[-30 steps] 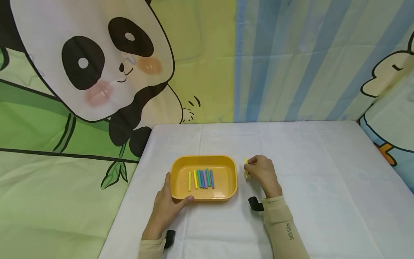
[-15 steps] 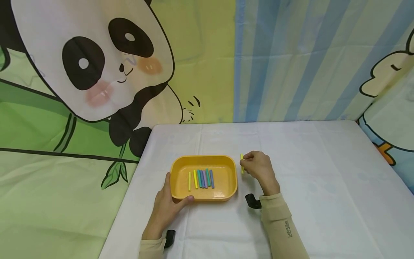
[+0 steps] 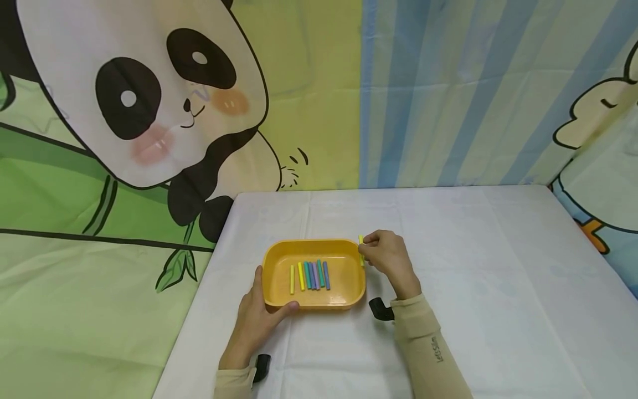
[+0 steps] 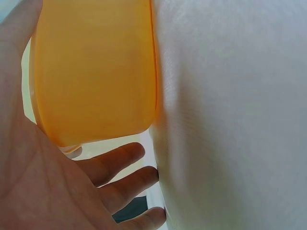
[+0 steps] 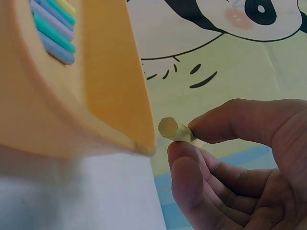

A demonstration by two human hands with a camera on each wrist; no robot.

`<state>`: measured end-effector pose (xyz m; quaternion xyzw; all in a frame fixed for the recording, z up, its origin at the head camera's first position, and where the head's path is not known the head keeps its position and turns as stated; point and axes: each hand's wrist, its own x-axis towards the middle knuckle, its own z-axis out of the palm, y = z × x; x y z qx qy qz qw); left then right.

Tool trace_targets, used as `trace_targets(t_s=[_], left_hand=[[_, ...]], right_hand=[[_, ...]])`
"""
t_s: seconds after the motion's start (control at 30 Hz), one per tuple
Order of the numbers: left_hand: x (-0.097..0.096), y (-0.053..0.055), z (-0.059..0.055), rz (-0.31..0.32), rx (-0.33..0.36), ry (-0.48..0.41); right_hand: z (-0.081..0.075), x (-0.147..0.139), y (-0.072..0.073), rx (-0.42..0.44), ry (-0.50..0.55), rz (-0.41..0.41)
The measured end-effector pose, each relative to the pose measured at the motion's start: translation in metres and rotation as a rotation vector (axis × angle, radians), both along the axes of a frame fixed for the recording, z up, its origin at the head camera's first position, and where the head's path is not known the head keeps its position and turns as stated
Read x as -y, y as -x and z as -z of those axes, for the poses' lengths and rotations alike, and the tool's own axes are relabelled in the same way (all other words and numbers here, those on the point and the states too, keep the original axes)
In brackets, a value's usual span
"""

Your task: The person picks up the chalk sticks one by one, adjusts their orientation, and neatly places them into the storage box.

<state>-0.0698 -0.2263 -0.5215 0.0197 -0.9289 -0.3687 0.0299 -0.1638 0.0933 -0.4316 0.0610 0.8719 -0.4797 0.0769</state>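
Note:
My right hand pinches a yellow chalk stick between thumb and fingertips, at the right rim of the yellow tray. In the right wrist view the chalk points its end at the camera, just beside the tray wall. Inside the tray, a yellow chalk stick lies apart at the left of a row of several chalks in yellow, teal, blue and purple. My left hand holds the tray's front left corner, thumb on the front rim; its other fingers spread loosely in the left wrist view.
A white cloth covers the table. Behind it hangs a printed backdrop with a panda and blue stripes. Black camera mounts stick out at both wrists.
My right hand has moved left and slightly away from me with the yellow chalk, from the table beside the tray to the tray's right rim. The left hand and tray have stayed put.

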Motion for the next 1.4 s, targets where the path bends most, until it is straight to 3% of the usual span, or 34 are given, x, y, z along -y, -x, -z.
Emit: trace_targets(t_s=[0.63,1.13,1.4], left_hand=[[0.000,0.003,0.000,0.023,-0.033,-0.001],[0.000,0.001,-0.002,0.020,-0.029,-0.009],[0.001,0.001,0.001,0.009,-0.019,-0.003]], right_hand=[[0.006,0.034,0.002,-0.006,0.079,-0.052],[0.014,0.053,0.003,0.010,0.015,-0.105],[0.020,0.062,0.004,-0.004,-0.078,-0.112]])
